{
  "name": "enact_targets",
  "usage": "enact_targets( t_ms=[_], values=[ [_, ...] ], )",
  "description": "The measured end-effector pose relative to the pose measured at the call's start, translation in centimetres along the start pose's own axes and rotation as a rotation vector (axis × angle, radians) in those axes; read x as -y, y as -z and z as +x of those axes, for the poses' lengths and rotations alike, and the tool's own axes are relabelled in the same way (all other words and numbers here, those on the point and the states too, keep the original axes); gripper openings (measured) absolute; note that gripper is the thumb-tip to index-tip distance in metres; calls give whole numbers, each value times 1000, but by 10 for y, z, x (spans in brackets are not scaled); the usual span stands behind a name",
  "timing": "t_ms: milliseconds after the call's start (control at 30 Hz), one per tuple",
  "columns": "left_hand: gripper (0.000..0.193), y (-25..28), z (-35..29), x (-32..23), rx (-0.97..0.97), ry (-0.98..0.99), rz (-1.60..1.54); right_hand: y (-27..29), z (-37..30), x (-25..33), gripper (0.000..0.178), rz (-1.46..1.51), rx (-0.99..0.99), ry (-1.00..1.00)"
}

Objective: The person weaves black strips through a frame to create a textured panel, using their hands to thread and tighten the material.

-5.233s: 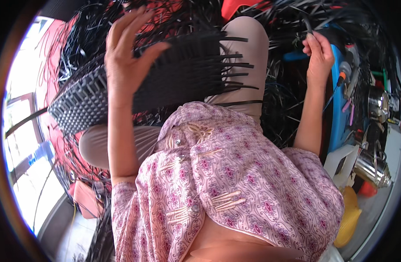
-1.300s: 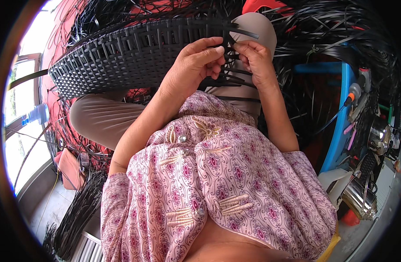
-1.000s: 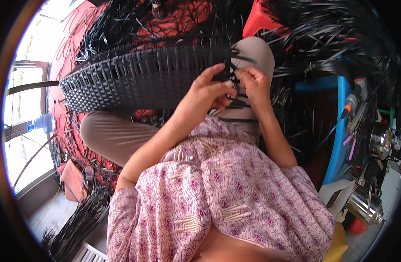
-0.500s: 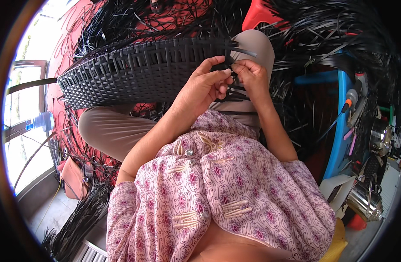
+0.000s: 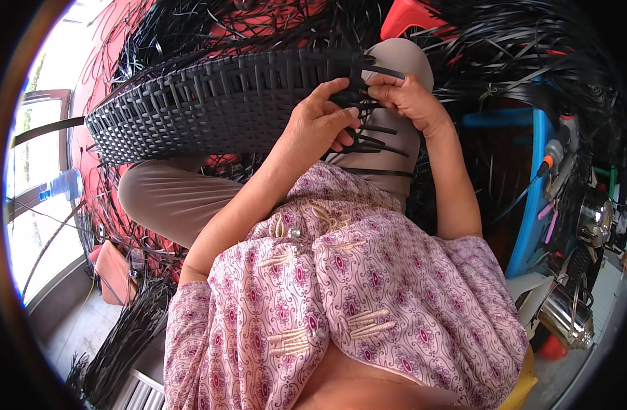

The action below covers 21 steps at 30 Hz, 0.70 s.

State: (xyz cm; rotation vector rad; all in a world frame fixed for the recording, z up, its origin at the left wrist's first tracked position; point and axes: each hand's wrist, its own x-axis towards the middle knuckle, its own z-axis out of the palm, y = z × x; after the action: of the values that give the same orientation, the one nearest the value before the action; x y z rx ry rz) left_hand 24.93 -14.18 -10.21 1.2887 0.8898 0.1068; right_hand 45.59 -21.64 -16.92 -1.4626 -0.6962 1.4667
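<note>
A long black woven piece (image 5: 190, 109), made of flat plastic strips, lies across my lap and reaches to my right knee. Loose strip ends (image 5: 378, 130) stick out from its right end. My left hand (image 5: 319, 123) rests at that end, thumb and index finger spread apart and the other fingers loosely bent. Just to the right, my right hand (image 5: 409, 101) is closed, its fingers pinching a black strip (image 5: 373, 97) that runs from the woven end. Part of that strip is hidden by the fingers.
Heaps of loose black strips (image 5: 518, 48) lie beyond my knees on red flooring. At right, a blue plastic frame (image 5: 535, 184) stands beside a screwdriver-like tool with an orange collar (image 5: 547, 162) and a shiny metal pot (image 5: 569, 318). A red plastic stool (image 5: 403, 19) is at the top.
My right hand has moved right and slightly up, away from my left hand, drawing the strip outward. My left hand stays near the woven end, and more strip ends now show.
</note>
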Motion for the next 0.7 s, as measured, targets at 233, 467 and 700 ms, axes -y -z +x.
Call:
enact_targets(
  t_ms=[233, 467, 700],
  values=[
    [58, 0, -5, -4, -5, -6, -87, 1, 7, 17, 15, -144, 52, 54],
    [34, 9, 7, -8, -216, -95, 168, -15, 2, 28, 15, -235, -53, 69],
    [18, 16, 14, -8, -435, -228, 338, -21, -7, 21, 29, -602, -311, 309]
  ],
)
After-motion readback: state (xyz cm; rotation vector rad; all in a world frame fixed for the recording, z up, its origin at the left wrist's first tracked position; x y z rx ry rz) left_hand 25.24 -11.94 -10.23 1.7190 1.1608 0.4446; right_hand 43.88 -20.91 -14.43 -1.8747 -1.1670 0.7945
